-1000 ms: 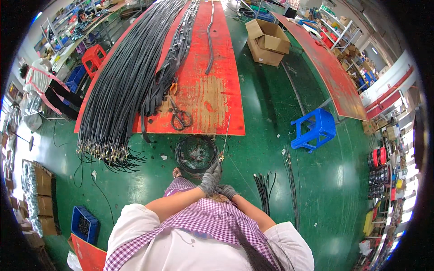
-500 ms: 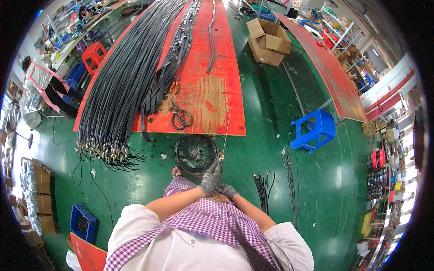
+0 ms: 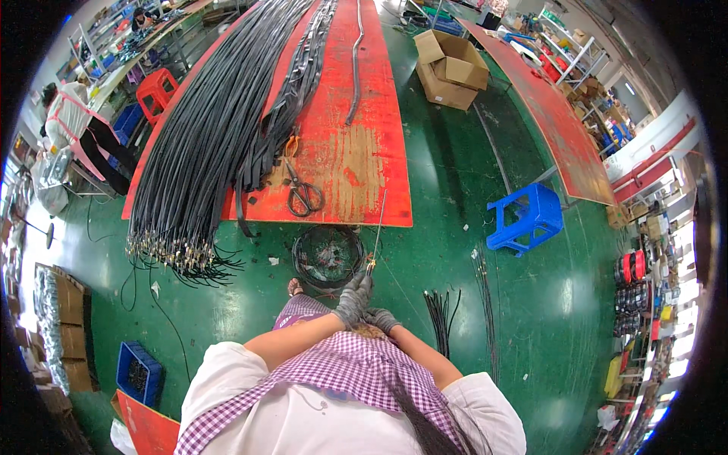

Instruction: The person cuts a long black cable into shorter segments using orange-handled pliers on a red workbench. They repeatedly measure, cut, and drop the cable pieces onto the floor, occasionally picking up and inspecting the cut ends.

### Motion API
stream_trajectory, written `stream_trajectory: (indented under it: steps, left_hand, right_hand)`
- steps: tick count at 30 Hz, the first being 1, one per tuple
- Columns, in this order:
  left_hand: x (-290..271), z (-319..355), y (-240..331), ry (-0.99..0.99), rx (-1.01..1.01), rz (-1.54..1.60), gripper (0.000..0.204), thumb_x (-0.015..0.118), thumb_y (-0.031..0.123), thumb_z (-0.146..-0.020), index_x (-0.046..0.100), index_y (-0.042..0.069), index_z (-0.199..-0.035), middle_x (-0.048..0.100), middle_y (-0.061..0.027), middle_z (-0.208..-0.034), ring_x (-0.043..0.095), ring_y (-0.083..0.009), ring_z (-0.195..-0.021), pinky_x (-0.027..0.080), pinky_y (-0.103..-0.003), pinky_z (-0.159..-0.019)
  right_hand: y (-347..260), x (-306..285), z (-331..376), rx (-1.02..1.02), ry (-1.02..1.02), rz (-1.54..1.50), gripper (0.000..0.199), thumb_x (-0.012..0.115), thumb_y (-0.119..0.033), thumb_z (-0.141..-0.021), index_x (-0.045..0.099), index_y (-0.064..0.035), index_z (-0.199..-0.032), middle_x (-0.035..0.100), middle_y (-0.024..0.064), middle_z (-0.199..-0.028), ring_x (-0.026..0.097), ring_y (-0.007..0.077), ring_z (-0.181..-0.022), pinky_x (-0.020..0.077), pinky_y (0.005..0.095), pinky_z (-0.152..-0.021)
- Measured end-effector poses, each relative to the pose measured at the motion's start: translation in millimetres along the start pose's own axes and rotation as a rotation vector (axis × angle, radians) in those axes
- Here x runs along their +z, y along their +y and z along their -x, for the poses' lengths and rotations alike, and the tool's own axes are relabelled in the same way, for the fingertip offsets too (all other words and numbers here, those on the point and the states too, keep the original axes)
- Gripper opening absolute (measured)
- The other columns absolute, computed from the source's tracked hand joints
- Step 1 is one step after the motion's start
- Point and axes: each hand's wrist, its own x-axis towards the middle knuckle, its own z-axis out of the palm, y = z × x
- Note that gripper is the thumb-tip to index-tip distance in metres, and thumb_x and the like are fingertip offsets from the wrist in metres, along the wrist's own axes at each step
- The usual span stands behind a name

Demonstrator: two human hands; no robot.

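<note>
My left hand (image 3: 353, 300), in a grey glove, is closed around a thin straight rod or cable (image 3: 379, 227) with a brass-coloured fitting (image 3: 371, 265) just above the fingers. Its upper end reaches up over the front edge of the red table (image 3: 375, 182). Close below, my gloved right hand (image 3: 381, 321) is curled near the left one; what lies in its fingers is hidden. Beyond my hands, a dark round bin (image 3: 328, 256) with scraps in it stands on the floor. Black-handled scissors (image 3: 305, 199) lie near the table's front edge.
Long black cables (image 3: 205, 144) with brass ends cover the table's left side and overhang its front. On the right are a blue stool (image 3: 527, 218), an opened carton (image 3: 451, 72) and black cable bundles (image 3: 440, 322). A blue crate (image 3: 139, 373) sits lower left. Another person (image 3: 83, 136) stands far left.
My hands and the thin rod or cable stay almost where they were. The person at the far left has shifted slightly to the right.
</note>
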Motion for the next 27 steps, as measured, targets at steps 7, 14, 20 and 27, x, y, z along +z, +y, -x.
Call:
stream_trajectory:
  steps: [7,14,20,27]
  left_hand:
    - [54.0,16.4,46.9,0.243,-0.264,0.153,0.023,0.041,0.016,-0.084,0.048,0.007,-0.103,0.048,-0.0029,-0.097,0.041,-0.0099,-0.093,0.036,-0.017,-0.079]
    - [59.5,22.0,47.3,0.258,-0.163,0.069,0.024,0.043,0.013,-0.083,0.047,0.007,-0.105,0.048,-0.0037,-0.096,0.044,-0.0117,-0.090,0.038,-0.019,-0.076]
    - [55.6,19.7,46.0,0.245,-0.185,0.089,0.025,0.044,0.012,-0.082,0.046,0.007,-0.106,0.050,-0.0024,-0.089,0.047,-0.0107,-0.078,0.040,-0.019,-0.068]
    - [26.0,4.1,20.2,0.145,-0.214,0.069,0.021,0.047,0.017,-0.081,0.049,0.007,-0.099,0.050,-0.0001,-0.078,0.045,-0.0087,-0.066,0.038,-0.020,-0.057]
  right_hand:
    - [12.9,1.3,-1.0,0.000,-0.017,0.026,0.040,0.045,-0.044,-0.074,0.057,-0.0124,-0.096,0.056,0.0139,-0.093,0.054,0.0292,-0.083,0.0410,0.0347,-0.074]
    - [15.7,3.7,-5.0,0.108,-0.050,0.027,0.039,0.050,-0.039,-0.075,0.055,-0.0105,-0.100,0.058,0.0111,-0.093,0.054,0.0217,-0.082,0.0397,0.0300,-0.075]
    - [22.3,6.4,-5.4,0.071,-0.026,0.048,0.042,0.046,-0.044,-0.074,0.056,-0.0103,-0.096,0.057,0.0142,-0.092,0.054,0.0266,-0.084,0.0399,0.0334,-0.075]
    - [42.3,17.0,-10.7,-0.001,0.054,-0.012,0.041,0.045,-0.044,-0.073,0.058,-0.0092,-0.091,0.056,0.0167,-0.089,0.053,0.0313,-0.081,0.0410,0.0374,-0.071]
